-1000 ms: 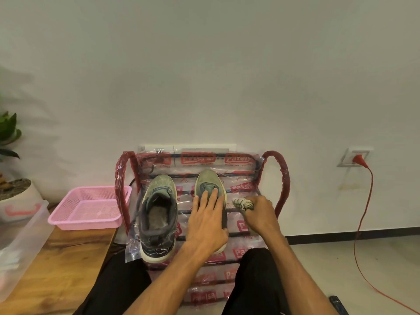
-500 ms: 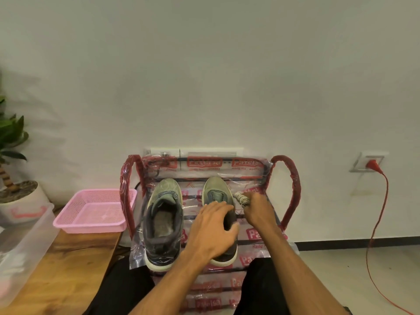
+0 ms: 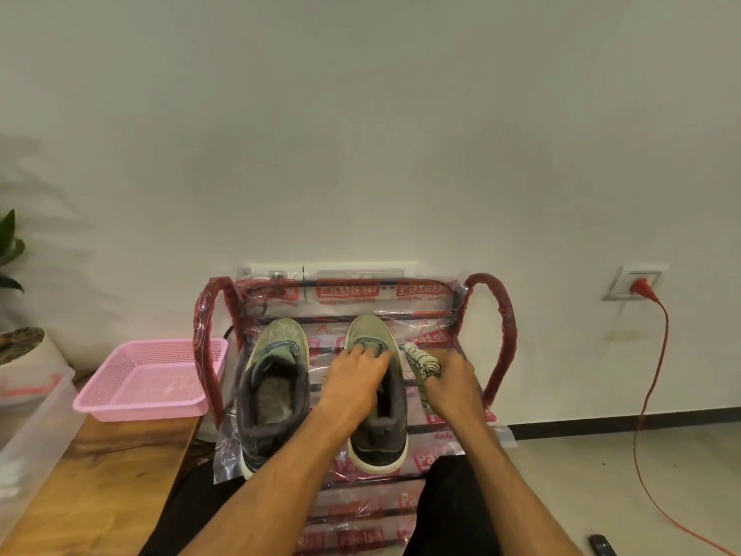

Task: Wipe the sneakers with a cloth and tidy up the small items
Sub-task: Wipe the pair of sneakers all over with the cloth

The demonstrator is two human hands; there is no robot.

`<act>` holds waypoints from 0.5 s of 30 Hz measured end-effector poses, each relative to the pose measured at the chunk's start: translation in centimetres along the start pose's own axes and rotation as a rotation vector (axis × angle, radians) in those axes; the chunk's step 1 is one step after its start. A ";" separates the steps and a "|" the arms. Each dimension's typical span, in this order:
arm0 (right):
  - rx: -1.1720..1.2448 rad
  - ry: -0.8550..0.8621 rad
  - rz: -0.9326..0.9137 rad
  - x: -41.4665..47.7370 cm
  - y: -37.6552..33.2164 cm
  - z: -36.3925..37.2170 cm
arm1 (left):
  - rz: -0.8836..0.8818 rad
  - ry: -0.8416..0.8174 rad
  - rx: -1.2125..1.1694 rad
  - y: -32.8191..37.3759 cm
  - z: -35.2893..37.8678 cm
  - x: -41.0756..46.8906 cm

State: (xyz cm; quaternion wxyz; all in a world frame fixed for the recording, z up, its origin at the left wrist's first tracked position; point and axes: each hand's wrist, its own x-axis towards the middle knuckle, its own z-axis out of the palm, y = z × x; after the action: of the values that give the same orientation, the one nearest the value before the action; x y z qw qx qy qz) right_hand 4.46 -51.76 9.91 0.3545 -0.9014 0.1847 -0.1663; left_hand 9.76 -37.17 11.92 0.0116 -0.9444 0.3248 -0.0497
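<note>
Two worn grey-green sneakers stand side by side, toes to the wall, on a plastic-wrapped red shoe rack (image 3: 495, 335). The left sneaker (image 3: 274, 387) is untouched. My left hand (image 3: 355, 381) lies over the tongue and opening of the right sneaker (image 3: 371, 327), fingers bent down onto it. My right hand (image 3: 451, 381) grips a rolled striped white cloth (image 3: 421, 361), whose tip touches the right sneaker's outer side.
A pink mesh basket (image 3: 150, 381) sits on a wooden bench (image 3: 100, 487) to the left, with a clear plastic bin (image 3: 28, 431) and a potted plant (image 3: 18, 343) beyond. A red cord (image 3: 651, 395) hangs from a wall socket at right. A dark small object (image 3: 601, 545) lies on the floor.
My left hand went from flat on the right sneaker to curled over its tongue. The right hand with the cloth moved up along the shoe's outer side.
</note>
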 end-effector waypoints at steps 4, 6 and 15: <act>0.060 0.015 0.020 -0.4 -0.6 -0.2 | -0.007 0.148 -0.119 -0.4 -0.3 -0.3; 0.108 -0.026 0.007 -0.7 -0.8 0.0 | -0.015 0.172 -0.203 -0.6 -0.5 -0.4; 0.004 -0.101 -0.005 -2.1 -0.4 0.6 | -0.193 0.307 -0.508 -0.4 -0.1 -0.5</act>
State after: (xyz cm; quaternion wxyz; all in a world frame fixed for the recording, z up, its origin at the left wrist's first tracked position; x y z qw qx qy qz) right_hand 2.93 -50.22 9.40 0.3649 -0.9084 0.1638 -0.1221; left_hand 9.58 -36.51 11.98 -0.2788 -0.9250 0.2335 -0.1100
